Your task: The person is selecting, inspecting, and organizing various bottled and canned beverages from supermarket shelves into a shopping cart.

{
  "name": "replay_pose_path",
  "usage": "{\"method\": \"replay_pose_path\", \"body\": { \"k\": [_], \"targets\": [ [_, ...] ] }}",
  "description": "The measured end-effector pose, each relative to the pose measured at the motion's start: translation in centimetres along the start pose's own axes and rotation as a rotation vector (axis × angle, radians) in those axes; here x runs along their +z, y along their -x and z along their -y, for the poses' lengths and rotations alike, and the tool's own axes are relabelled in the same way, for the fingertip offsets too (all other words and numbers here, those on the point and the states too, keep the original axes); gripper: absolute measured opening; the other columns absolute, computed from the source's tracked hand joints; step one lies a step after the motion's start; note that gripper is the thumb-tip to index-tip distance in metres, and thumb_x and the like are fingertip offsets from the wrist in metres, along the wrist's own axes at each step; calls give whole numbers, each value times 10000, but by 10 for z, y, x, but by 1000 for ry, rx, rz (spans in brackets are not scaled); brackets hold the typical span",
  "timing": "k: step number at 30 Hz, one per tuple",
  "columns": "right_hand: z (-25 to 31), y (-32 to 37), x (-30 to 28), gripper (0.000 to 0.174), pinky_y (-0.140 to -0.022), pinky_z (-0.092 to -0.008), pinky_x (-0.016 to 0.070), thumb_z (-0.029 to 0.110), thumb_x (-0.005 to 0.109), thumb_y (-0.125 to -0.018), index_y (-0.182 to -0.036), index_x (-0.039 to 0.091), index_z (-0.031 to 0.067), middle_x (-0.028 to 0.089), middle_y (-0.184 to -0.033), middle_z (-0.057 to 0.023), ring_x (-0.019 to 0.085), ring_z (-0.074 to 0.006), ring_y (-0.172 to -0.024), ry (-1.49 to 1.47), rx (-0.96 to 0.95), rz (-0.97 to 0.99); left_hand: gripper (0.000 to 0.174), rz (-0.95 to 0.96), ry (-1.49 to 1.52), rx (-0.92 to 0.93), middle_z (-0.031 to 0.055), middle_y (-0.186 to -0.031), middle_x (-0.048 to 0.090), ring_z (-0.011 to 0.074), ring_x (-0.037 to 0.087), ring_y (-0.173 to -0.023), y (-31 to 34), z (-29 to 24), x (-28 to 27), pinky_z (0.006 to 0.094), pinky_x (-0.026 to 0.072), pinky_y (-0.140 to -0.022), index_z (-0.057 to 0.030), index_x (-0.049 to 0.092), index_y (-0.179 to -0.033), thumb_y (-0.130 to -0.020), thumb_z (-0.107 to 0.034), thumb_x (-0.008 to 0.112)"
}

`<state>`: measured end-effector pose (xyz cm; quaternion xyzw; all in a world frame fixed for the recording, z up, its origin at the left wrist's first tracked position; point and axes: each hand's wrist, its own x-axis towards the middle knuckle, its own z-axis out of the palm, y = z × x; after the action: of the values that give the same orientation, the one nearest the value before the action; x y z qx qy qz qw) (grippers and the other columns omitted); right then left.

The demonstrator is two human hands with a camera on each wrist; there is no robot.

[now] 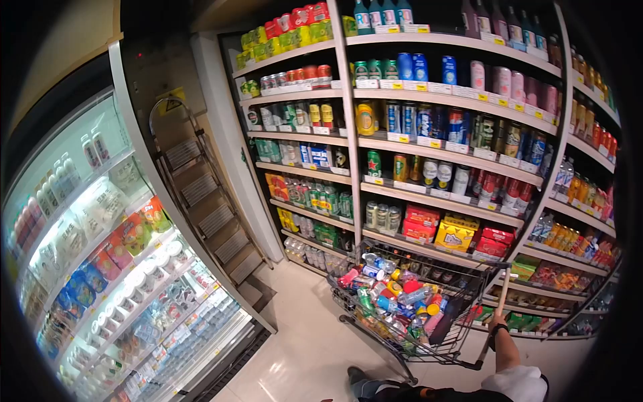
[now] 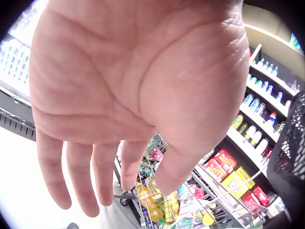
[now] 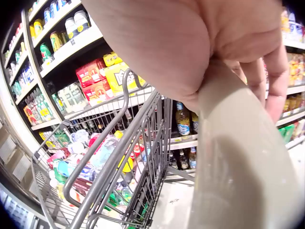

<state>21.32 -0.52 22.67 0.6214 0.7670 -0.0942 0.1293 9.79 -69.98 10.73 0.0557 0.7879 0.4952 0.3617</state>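
Gripping the pale handle of a wire shopping cart, the right hand shows small in the head view, its separate fingers hard to make out. Beside the drink shelves, the cart holds a jumble of bottles and packages, many half hidden under others. A lit chilled cabinet fades into the dark lens edge at left; a stepladder stands beyond it.

Across the left wrist view spreads the left hand, palm toward the camera, fingers loose and apart, covering part of the cart behind. A dark mesh item is cut off at right; I cannot tell what it is.

In the right wrist view, the right hand curls round the handle, which hides part of the fingers and runs out of the bottom edge.
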Motion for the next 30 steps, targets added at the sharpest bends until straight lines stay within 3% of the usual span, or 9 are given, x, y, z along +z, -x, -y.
{"method": "replay_pose_path", "body": {
  "k": [4, 5, 8, 12, 14, 16, 19, 26, 30],
  "targets": [
    [-5, -40, 3, 746, -883, -423, 523, 96, 602, -828, -1421, 238, 367, 418, -1292, -179, 581, -360, -1097, -61, 231, 5, 475, -2, -95, 11, 158, -1053, 685, 252, 655, -991, -62, -16, -20, 360, 514, -856, -94, 574, -1253, -853, -329, 677],
    [-19, -62, 18, 708, -904, -429, 501, 109, 588, -841, -1417, 248, 341, 406, -1305, -179, 551, -360, -1121, -60, 291, 14, 527, 12, -141, -10, 149, -1074, 679, 278, 649, -1027, -84, -8, -24, 358, 512, -864, -92, 574, -1249, -852, -428, 662],
    [-13, -67, 18, 601, -966, -448, 436, 145, 547, -882, -1407, 279, 260, 371, -1342, -179, 462, -363, -1194, -143, 449, -148, 523, 24, -184, 31, 154, -1115, 665, 275, 651, -1008, -95, -78, -77, 356, 518, -840, -86, 553, -1274, -868, -399, 654],
    [63, -42, 1, 468, -1052, -484, 332, 199, 508, -918, -1357, 375, 109, 298, -1447, -179, 295, -356, -1340, 7, 549, -377, 541, 27, -149, -21, 188, -1136, 648, 303, 656, -996, -133, -129, -139, 360, 517, -853, -78, 541, -1283, -871, -413, 643],
    [116, 17, -21, 446, -1096, -529, 248, 214, 574, -867, -1267, 487, 37, 173, -1544, -164, 180, -343, -1418, 67, 320, -457, 499, -35, -127, -21, 182, -1109, 661, 280, 666, -975, -146, -141, -174, 355, 526, -829, -78, 548, -1277, -879, -363, 646],
    [172, 36, -5, 669, -1099, -534, 245, 210, 712, -730, -1311, 441, 20, 207, -1531, -162, 209, -349, -1407, -36, 298, -432, 453, -169, -189, 33, 192, -1018, 683, 289, 678, -929, -175, -130, -208, 371, 539, -800, -50, 577, -1216, -866, -326, 656],
    [231, 69, 44, 730, -1083, -506, 301, 156, 724, -703, -1358, 413, 73, 280, -1488, -180, 284, -377, -1369, -79, 43, -529, 522, -149, -467, -48, 239, -1068, 652, 355, 636, -1010, -194, -153, -236, 419, 521, -851, -11, 576, -1203, -830, -365, 666],
    [346, 140, 134, 509, -997, -476, 372, 78, 618, -693, -1187, 500, 38, 474, -1256, -209, 447, -404, -1175, -473, -413, -346, 487, 81, -360, -8, 186, -1087, 665, 311, 648, -1014, -267, -189, -269, 385, 523, -841, -60, 591, -1207, -841, -370, 675],
    [385, 152, 145, 404, -942, -478, 400, 47, 534, -726, -1130, 530, 42, 523, -1132, -192, 477, -395, -1111, -312, -224, -233, 375, 71, -369, 8, 152, -1025, 694, 270, 666, -983, -301, -200, -313, 353, 523, -831, -46, 601, -1196, -891, -261, 636]
  ]
}}
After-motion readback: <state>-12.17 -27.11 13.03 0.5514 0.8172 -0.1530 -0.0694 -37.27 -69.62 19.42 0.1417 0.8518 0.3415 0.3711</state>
